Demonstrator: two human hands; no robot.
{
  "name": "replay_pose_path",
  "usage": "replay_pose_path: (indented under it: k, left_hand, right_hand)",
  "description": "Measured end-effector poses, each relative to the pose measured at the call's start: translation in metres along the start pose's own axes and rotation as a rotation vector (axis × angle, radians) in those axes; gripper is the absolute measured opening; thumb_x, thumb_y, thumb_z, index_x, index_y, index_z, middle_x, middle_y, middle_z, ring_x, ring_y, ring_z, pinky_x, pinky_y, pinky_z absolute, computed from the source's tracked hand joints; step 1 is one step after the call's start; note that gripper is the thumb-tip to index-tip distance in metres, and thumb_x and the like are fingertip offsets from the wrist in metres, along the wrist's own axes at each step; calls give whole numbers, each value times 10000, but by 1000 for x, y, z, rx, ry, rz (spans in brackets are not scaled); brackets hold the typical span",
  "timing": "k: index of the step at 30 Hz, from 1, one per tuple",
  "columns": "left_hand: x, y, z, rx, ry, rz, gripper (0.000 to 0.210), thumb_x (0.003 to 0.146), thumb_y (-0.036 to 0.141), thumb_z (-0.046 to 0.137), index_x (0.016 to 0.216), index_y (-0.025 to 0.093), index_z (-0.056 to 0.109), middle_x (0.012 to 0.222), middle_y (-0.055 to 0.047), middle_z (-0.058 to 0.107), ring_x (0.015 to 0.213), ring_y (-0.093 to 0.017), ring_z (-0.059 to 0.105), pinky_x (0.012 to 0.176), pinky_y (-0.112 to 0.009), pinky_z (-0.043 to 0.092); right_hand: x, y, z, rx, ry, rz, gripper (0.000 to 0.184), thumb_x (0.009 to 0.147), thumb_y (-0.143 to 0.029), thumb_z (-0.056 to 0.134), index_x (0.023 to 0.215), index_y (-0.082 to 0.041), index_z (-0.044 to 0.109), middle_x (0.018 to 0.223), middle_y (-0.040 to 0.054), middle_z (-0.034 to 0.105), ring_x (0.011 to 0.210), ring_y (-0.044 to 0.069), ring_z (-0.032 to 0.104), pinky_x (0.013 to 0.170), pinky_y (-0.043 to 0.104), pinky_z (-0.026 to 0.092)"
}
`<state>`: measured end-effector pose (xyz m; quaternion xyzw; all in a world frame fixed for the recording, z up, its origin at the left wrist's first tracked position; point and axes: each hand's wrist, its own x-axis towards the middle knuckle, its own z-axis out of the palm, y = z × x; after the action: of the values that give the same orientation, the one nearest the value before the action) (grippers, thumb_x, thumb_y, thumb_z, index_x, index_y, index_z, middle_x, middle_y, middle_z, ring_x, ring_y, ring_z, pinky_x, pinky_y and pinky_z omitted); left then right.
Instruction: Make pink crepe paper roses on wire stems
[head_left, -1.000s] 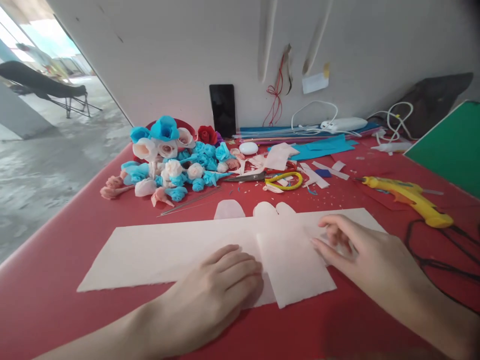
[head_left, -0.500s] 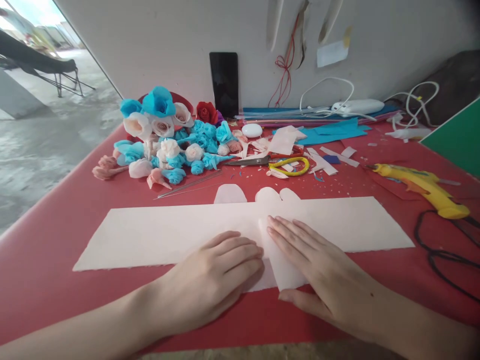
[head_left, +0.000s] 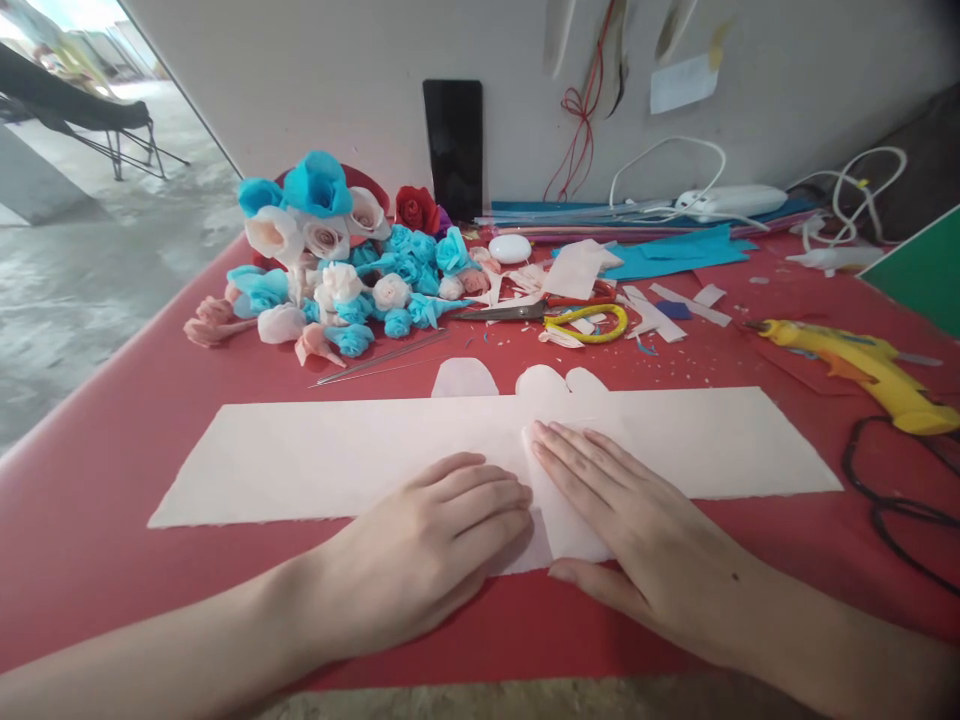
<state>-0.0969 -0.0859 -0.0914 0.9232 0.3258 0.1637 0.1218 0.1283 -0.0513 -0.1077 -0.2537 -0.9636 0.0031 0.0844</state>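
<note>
Hands lay flat on one long pale paper strip (head_left: 315,455) across the red worktop (head_left: 112,440).
Left hand (head_left: 435,545) and right hand (head_left: 637,540) pressed open-palmed, gripping nothing; three cut petals (head_left: 463,378) lay just behind, one glue gun (head_left: 862,370) to the right.

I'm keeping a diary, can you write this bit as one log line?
left hand: flat on paper | right hand: flat on fold | scissors, glue gun: untouched
</note>
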Motion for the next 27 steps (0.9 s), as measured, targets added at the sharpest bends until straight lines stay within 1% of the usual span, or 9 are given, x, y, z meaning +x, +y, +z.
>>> replay_pose_path:
  k: [5, 7, 10, 12, 14, 16, 19, 23, 27]
  left_hand:
    - [0, 0, 0, 3, -7, 10, 307, 844, 105, 442, 1139, 105, 527, 1175, -103, 604, 1099, -193, 526, 1017, -359, 375]
    - [0, 0, -1, 32, -51, 30, 372, 849, 109, 416, 1216, 94, 474, 1259, -110, 551, 1171, -211, 477, 1041, -385, 346]
    - [0, -3, -4, 89, -154, 66, 452, 859, 136, 377, 1310, 108, 382, 1373, -95, 439, 1271, -219, 374, 1090, -420, 262]
    - [2, -7, -7, 110, -206, 102, 439, 861, 149, 373, 1298, 125, 405, 1370, -81, 446, 1280, -205, 364, 1114, -417, 207]
    - [4, -10, -9, 128, -219, 137, 395, 860, 150, 383, 1246, 131, 466, 1331, -78, 493, 1262, -198, 387, 1124, -410, 183]
    - [8, -12, -11, 136, -219, 164, 368, 854, 147, 397, 1206, 133, 503, 1300, -78, 523, 1249, -198, 403, 1123, -403, 195]
    - [15, -15, -13, 131, -215, 188, 361, 852, 172, 416, 1195, 119, 516, 1305, -96, 516, 1244, -204, 415, 1109, -388, 248]
    - [20, -18, -14, 131, -194, 206, 355, 877, 186, 402, 1198, 93, 522, 1316, -103, 505, 1240, -196, 429, 1097, -340, 288]
    - [18, -23, -16, 110, -295, 215, 425, 898, 218, 370, 1310, 126, 408, 1398, -77, 395, 1297, -189, 346, 1112, -351, 236]
  right_hand:
    - [0, -1, 2, 39, 14, 9, 679, 877, -463, 389, 1381, -25, 268, 1446, 126, 218, 1346, 220, 171, 1072, 411, 309]
    - [1, -1, 3, 41, 21, 4, 689, 872, -478, 393, 1374, -21, 281, 1441, 134, 227, 1346, 226, 170, 1074, 413, 304]
    - [1, -1, 4, 20, 36, -5, 723, 857, -515, 398, 1361, -6, 303, 1436, 147, 233, 1344, 236, 171, 1068, 420, 310]
    - [1, -1, 5, 11, 49, -6, 742, 844, -529, 408, 1353, 4, 315, 1433, 154, 238, 1343, 240, 177, 1062, 426, 315]
    - [1, -1, 5, 19, 65, -2, 753, 827, -527, 433, 1346, 8, 325, 1427, 158, 253, 1340, 241, 187, 1061, 428, 315]
    - [0, -2, 5, 44, 81, 9, 769, 806, -513, 468, 1344, 16, 319, 1417, 166, 277, 1336, 238, 203, 1067, 419, 310]
    - [-2, -3, 5, 81, 102, 45, 804, 781, -495, 510, 1352, 26, 289, 1402, 178, 306, 1329, 228, 228, 1073, 399, 306]
    - [-1, -4, 7, 100, 95, 66, 836, 764, -501, 524, 1357, 31, 269, 1401, 188, 303, 1329, 235, 226, 1072, 404, 307]
    - [0, -3, 7, 93, 75, 69, 850, 763, -522, 512, 1358, 36, 271, 1401, 187, 302, 1323, 238, 240, 1064, 403, 316]
